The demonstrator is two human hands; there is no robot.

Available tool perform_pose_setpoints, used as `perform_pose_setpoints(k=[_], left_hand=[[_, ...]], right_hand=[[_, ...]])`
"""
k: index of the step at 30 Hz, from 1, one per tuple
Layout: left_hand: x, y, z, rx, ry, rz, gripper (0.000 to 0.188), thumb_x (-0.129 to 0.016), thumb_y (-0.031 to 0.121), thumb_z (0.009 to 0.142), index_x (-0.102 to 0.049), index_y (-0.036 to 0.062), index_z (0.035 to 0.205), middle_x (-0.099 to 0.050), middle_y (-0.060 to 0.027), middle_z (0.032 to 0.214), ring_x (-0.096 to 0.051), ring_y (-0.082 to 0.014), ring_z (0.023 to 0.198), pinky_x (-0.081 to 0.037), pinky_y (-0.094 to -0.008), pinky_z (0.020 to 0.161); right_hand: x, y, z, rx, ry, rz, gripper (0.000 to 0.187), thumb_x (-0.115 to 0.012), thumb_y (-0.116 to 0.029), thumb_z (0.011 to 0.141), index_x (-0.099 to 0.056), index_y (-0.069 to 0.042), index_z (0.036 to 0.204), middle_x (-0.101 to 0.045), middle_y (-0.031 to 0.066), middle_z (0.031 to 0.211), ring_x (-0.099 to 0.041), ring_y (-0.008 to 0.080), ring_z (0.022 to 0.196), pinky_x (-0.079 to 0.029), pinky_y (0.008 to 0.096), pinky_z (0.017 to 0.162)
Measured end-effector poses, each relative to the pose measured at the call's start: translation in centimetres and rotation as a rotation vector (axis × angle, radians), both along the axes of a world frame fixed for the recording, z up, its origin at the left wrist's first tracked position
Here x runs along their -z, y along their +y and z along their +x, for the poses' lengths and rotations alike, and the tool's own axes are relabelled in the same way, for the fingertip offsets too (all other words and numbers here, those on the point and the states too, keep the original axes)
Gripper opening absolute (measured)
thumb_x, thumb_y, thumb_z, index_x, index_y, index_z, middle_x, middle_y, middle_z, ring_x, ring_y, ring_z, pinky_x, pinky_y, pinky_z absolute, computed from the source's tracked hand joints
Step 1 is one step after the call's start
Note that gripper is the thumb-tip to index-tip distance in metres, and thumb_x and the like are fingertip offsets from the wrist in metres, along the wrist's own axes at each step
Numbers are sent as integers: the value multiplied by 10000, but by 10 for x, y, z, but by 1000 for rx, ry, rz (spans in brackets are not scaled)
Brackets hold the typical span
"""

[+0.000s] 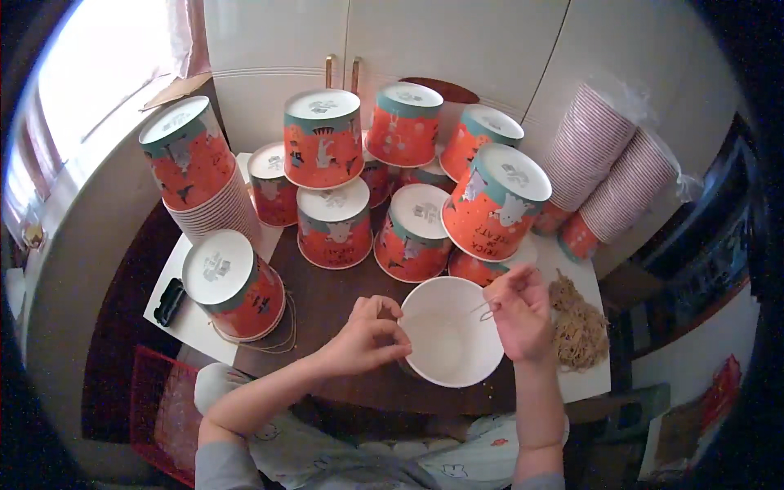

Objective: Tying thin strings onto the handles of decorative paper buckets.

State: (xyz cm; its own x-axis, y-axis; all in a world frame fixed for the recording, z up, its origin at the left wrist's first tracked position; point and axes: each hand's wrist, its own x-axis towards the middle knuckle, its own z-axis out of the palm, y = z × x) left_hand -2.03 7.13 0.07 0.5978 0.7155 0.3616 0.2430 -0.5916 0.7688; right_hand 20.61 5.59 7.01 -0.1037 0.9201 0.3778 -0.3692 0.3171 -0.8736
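A white-lined paper bucket (454,339) stands mouth up at the table's near edge, between my hands. My left hand (367,336) is curled at its left rim, thumb and fingers bent; what they pinch, if anything, is too small to make out. On the other side my right hand (523,317) is raised over the right rim. Its fingers pinch a piece of thin twine (487,311), which hangs in a small loop over the bucket's mouth. A tangled heap of tan twine (578,323) lies to the right of that hand.
Several orange-and-teal paper buckets (333,224) stand upside down across the back, some stacked. One bucket (233,286) sits at the left with twine around its base, near a black clip-like object (170,302). Bagged bucket stacks (588,151) stand back right; a red basket (163,416) is lower left.
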Motion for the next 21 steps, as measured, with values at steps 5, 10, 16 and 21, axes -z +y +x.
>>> perform_pose_setpoints(k=[5, 10, 16, 21], left_hand=[[5, 1, -1, 22, -59, -41, 94, -689, 189, 703, -657, 127, 766, -435, -53, 970, -364, -218, 953, -293, -324, 861], [23, 2, 0, 72, -248, -129, 96, -683, 151, 714, -652, 99, 788, -422, -63, 987, -398, -195, 990, -347, -302, 863], [28, 0, 1, -9, -293, -213, 77, -645, 84, 734, -619, 68, 805, -403, -62, 1046, -429, -169, 993, -392, -286, 829], [29, 0, 1, -9, -439, -473, 126, -611, 132, 770, -557, 46, 845, -462, -60, 949, -473, -142, 913, -407, -252, 783]], right_hand=[[0, 4, 4, 67, 115, 8, 188, -563, -59, 800, -449, -68, 949, -514, 22, 744, -474, 119, 683, -388, 242, 644], [7, 5, 12, 14, 103, -7, 186, -555, -39, 798, -451, -65, 949, -513, 32, 757, -470, 128, 687, -382, 247, 642], [5, 0, 18, 34, 77, -36, 181, -555, -18, 789, -458, -60, 936, -518, 29, 754, -484, 124, 685, -407, 255, 636], [1, -11, 22, 51, -55, -63, 177, -570, -11, 780, -467, -56, 917, -527, 22, 746, -514, 106, 674, -437, 241, 631]])
